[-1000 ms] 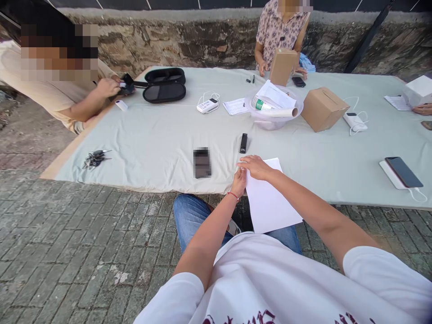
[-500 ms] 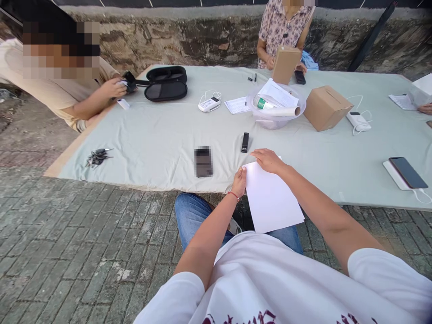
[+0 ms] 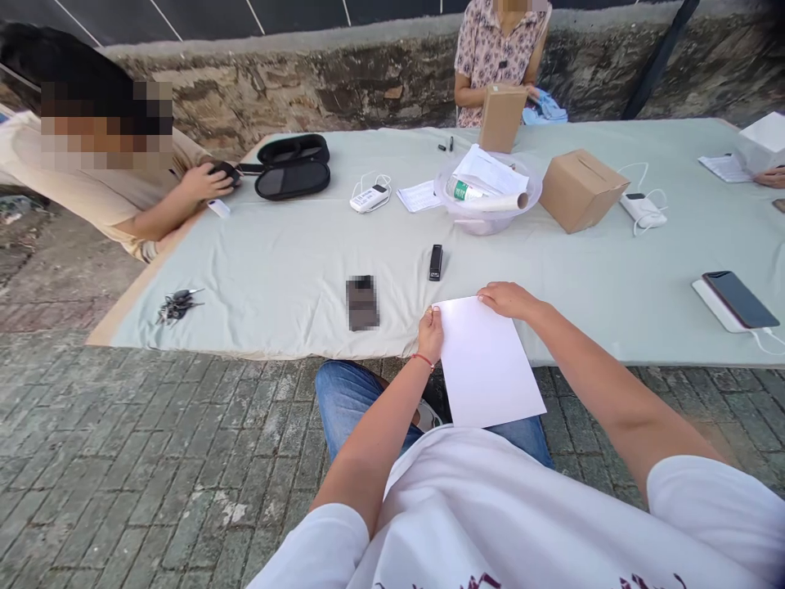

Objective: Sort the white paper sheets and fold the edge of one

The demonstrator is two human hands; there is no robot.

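White paper (image 3: 491, 368) hangs between my hands at the table's front edge, its lower part over my lap; I cannot tell how many sheets there are. My left hand (image 3: 430, 334) pinches its upper left corner, thumb on top. At the upper right part of the top edge, my right hand (image 3: 508, 300) is closed on the paper with the thumb on its face. A black stapler-like object (image 3: 435, 263) lies on the cloth just beyond the paper. Left of it is a dark, blurred flat object (image 3: 363, 303).
A cloth-covered table (image 3: 288, 270) spans the view. On it are keys (image 3: 177, 306), a black case (image 3: 293, 168), a plastic basin (image 3: 533, 192) with papers and a bottle, a cardboard box (image 3: 582, 190), and a phone (image 3: 739, 298) on a white block. People sit at the left, far and right sides.
My right hand has moved right along the paper's top edge, its fingers now closed on it. The person across has put down an arm, and the phone held there is out of sight.
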